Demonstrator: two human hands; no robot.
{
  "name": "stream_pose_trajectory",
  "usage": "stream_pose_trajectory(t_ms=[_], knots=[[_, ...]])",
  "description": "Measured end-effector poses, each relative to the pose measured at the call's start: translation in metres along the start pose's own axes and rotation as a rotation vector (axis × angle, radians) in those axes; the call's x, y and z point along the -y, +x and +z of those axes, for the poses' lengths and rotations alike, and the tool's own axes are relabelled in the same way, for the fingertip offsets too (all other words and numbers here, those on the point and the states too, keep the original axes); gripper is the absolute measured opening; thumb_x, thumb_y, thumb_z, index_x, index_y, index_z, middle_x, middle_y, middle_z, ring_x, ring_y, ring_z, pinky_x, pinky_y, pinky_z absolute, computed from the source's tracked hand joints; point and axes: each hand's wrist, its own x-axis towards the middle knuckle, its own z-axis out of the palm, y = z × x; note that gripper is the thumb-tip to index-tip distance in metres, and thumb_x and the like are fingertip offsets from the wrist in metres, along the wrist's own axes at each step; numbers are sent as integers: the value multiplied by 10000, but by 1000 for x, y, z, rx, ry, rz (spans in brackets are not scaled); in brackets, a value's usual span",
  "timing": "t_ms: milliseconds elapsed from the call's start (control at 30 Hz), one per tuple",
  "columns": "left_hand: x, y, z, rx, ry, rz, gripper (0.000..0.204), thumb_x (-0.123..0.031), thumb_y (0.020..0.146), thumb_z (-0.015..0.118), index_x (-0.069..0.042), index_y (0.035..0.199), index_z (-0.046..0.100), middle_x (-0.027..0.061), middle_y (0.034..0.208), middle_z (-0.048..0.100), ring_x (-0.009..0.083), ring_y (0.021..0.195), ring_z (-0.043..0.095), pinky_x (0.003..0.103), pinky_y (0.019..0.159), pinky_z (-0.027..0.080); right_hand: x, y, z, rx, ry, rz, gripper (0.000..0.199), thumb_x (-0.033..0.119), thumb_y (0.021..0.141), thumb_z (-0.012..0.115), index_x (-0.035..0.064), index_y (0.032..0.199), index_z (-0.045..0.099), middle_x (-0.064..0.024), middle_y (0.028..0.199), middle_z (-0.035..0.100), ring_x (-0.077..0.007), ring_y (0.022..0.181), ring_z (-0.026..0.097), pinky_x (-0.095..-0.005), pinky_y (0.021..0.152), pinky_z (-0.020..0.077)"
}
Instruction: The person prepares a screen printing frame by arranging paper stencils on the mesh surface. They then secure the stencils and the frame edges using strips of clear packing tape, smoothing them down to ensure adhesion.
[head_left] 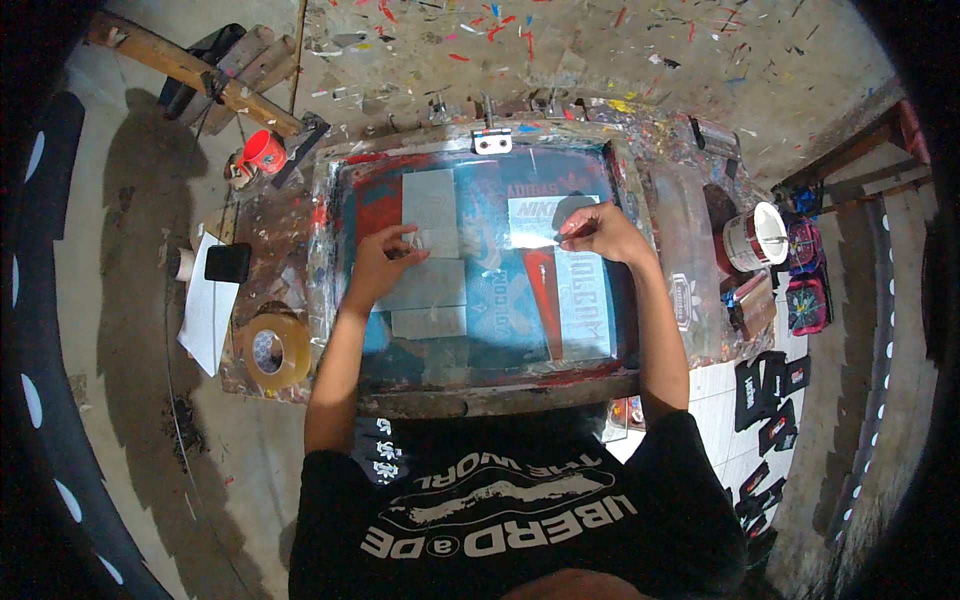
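Note:
A framed printing screen (470, 403) with blue mesh and red patches lies flat on the table in front of me. My left hand (383, 264) is over its left half, fingers curled together beside a gleam; what they hold, if anything, is unclear. Under and beside it lie several pale grey rectangular pieces (428, 285). Over the right half is my right hand (608, 234), its fingertips pinched together above a white lettered patch (535, 215). Anything in that pinch is too small to make out. A metal hinge clamp (491, 141) sits at the screen's far edge.
Left of the screen are a roll of clear tape (277, 352), a black phone (228, 263), white paper (205, 315) and a red cup (264, 151). A white bucket (755, 238) stands on the right. Dark printed pieces (765, 400) lie on white tiles at lower right.

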Motion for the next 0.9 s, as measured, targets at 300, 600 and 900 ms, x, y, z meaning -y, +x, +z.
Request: stream_pose_trajectory(t_ms=[300,600,900], knots=[[5,-3,6,-60,70,53,578,-199,776,868,-48,1272,614,43,837,735,113,815,671,295,798,509,-3,0,2,28,-33,-23,250,13,719,842,29,946,739,-48,886,742,-133,825,683,-296,784,549],[12,-3,20,-193,128,113,560,-165,724,878,-31,1208,632,62,779,727,138,680,642,291,662,505,-8,-5,18,-81,-210,-89,213,51,709,832,32,899,738,-133,889,743,-242,828,721,-337,779,557],[-2,-7,26,-329,352,195,557,-184,669,874,-17,1141,630,78,780,608,230,721,635,360,663,517,19,-12,23,-221,-513,-136,123,38,716,796,15,818,731,-154,862,720,-316,806,707,-400,765,550]])
